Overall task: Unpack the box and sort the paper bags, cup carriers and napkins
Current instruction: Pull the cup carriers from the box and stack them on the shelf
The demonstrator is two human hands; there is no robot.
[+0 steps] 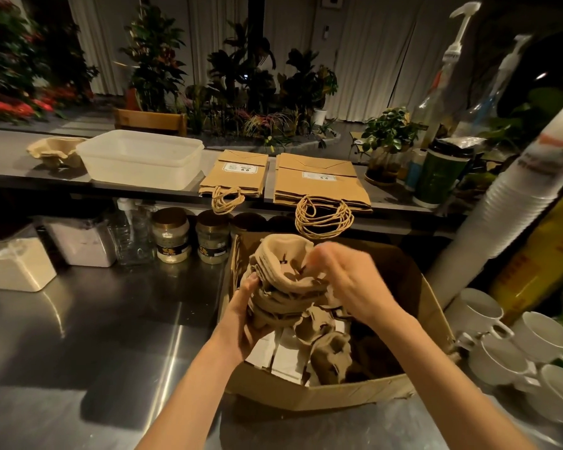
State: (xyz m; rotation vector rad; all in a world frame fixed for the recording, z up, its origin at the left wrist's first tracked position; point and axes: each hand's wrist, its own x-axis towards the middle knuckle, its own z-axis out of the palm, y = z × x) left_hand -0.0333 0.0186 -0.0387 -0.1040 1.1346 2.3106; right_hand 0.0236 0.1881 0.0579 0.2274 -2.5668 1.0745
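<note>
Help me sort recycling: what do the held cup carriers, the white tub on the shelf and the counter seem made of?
The cup carriers: probably moulded paper pulp; matte beige, fibrous, ragged edges. The tub: translucent whitish plastic, smooth; its walls let light through. The counter: likely stainless steel; brushed grey with streaky reflections.
</note>
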